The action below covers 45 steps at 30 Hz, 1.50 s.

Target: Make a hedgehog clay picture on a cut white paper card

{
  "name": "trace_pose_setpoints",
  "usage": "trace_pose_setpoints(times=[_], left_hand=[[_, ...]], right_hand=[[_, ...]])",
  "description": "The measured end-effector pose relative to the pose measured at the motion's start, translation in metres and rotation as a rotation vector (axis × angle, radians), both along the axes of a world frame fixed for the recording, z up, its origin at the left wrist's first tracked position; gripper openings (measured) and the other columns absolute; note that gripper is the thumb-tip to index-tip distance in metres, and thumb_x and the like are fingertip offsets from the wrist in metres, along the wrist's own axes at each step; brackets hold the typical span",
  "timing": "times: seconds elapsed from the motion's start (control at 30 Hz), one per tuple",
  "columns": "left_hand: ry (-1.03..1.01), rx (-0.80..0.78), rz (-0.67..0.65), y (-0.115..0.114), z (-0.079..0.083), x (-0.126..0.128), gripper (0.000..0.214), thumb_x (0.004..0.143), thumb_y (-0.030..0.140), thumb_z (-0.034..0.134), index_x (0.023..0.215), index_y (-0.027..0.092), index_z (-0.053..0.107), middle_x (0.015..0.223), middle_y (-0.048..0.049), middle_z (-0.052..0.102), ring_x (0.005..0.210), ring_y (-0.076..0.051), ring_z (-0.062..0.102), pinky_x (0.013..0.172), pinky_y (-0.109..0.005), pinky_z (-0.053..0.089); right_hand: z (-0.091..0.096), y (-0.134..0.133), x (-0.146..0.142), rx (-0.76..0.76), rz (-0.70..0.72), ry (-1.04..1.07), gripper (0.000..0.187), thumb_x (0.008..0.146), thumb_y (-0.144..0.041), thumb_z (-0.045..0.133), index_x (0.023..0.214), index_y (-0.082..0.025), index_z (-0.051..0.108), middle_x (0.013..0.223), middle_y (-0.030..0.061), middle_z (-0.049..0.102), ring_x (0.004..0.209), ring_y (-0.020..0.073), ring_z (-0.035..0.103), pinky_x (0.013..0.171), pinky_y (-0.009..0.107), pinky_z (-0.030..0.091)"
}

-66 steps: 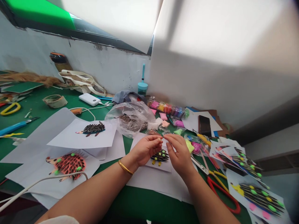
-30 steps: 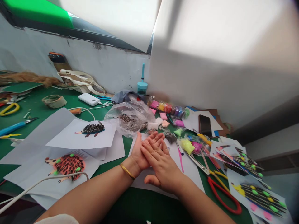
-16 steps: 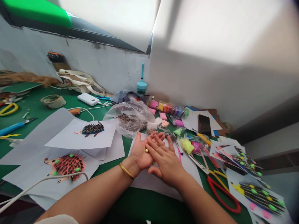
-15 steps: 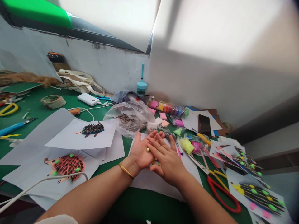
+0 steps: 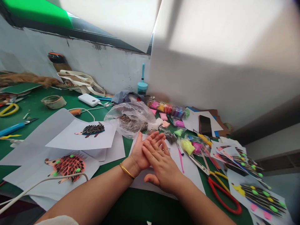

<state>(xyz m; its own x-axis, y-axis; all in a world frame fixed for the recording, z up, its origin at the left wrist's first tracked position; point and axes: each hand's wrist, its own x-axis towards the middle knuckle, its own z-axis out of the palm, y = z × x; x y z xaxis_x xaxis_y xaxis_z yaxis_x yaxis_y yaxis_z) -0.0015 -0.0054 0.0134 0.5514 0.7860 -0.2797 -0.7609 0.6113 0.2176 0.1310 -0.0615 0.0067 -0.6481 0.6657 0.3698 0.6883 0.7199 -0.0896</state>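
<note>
My left hand point(image 5: 138, 153) lies palm up above a white paper sheet point(image 5: 192, 173), its fingers stretched out. Flat across its palm and fingers rests my right hand point(image 5: 159, 162), fingers straight and thumb held apart. The small pale yellow ball seen earlier on the left palm is now out of sight, and the right hand covers that spot. Beyond the fingertips lies a clear plastic bag point(image 5: 131, 117) of striped seeds. A pink modelling tool point(image 5: 181, 161) is on the sheet to the right of my hands.
Red-handled scissors point(image 5: 220, 192) and yellow clay point(image 5: 187, 147) lie to the right, near seed-and-clay hedgehog pictures point(image 5: 262, 198). On the left are another hedgehog picture point(image 5: 67, 167), a white cable point(image 5: 47, 181) and a blue-handled tool point(image 5: 14, 128). A phone point(image 5: 205, 125) lies at the back right.
My right hand has slid a little left and towards me over the left palm, covering the yellow ball. More of the pink tool now shows. The left hand has hardly moved.
</note>
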Motion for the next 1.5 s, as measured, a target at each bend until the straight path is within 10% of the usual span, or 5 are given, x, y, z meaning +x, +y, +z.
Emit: trace_pose_setpoints(times=[0.47, 0.67, 0.9, 1.23, 1.5], left_hand=[[-0.027, 0.027, -0.100, -0.001, 0.002, -0.001, 0.073, 0.093, 0.069, 0.027, 0.123, 0.010, 0.058, 0.127, -0.0201, 0.063, 0.122, -0.030, 0.058, 0.106, -0.044, 0.043], [-0.025, 0.070, -0.055, -0.001, 0.007, -0.002, 0.076, 0.092, 0.072, 0.023, 0.121, 0.012, 0.059, 0.122, -0.0179, 0.065, 0.115, -0.029, 0.061, 0.102, -0.042, 0.045], [-0.039, 0.091, -0.162, -0.008, 0.006, 0.002, 0.074, 0.092, 0.070, 0.027, 0.121, 0.010, 0.058, 0.115, -0.0184, 0.066, 0.104, -0.026, 0.065, 0.092, -0.035, 0.050], [0.236, 0.113, 0.249, 0.009, 0.013, -0.005, 0.051, 0.098, 0.055, 0.035, 0.098, 0.014, 0.067, 0.088, -0.0095, 0.068, 0.083, -0.018, 0.067, 0.072, -0.028, 0.053], [0.263, 0.078, 0.269, 0.014, 0.007, -0.006, 0.047, 0.098, 0.051, 0.037, 0.095, 0.015, 0.066, 0.079, -0.0060, 0.065, 0.072, -0.015, 0.065, 0.066, -0.026, 0.052]], right_hand=[[0.007, 0.004, 0.006, 0.062, 0.005, 0.059, 0.083, 0.092, -0.073, 0.022, 0.151, -0.017, 0.035, 0.151, 0.0106, 0.045, 0.147, 0.0318, 0.025, 0.120, 0.060, -0.005], [0.007, 0.006, 0.008, 0.135, 0.017, 0.245, 0.035, 0.098, -0.020, 0.048, 0.128, -0.032, 0.061, 0.114, -0.0022, 0.074, 0.127, 0.0206, 0.054, 0.122, 0.054, 0.011], [0.008, 0.007, 0.006, 0.116, -0.057, 0.332, 0.019, 0.095, -0.026, 0.055, 0.102, -0.031, 0.072, 0.093, -0.0012, 0.075, 0.095, 0.0196, 0.063, 0.114, 0.049, 0.030], [0.016, 0.037, 0.076, -0.101, -0.501, 0.303, 0.024, 0.093, -0.032, 0.051, 0.101, -0.024, 0.072, 0.102, 0.0069, 0.074, 0.097, 0.0264, 0.066, 0.086, 0.043, 0.048], [0.008, 0.042, 0.078, -0.375, -0.438, 0.149, 0.019, 0.087, -0.029, 0.057, 0.090, -0.027, 0.076, 0.093, 0.0022, 0.077, 0.088, 0.0242, 0.071, 0.075, 0.036, 0.053]])
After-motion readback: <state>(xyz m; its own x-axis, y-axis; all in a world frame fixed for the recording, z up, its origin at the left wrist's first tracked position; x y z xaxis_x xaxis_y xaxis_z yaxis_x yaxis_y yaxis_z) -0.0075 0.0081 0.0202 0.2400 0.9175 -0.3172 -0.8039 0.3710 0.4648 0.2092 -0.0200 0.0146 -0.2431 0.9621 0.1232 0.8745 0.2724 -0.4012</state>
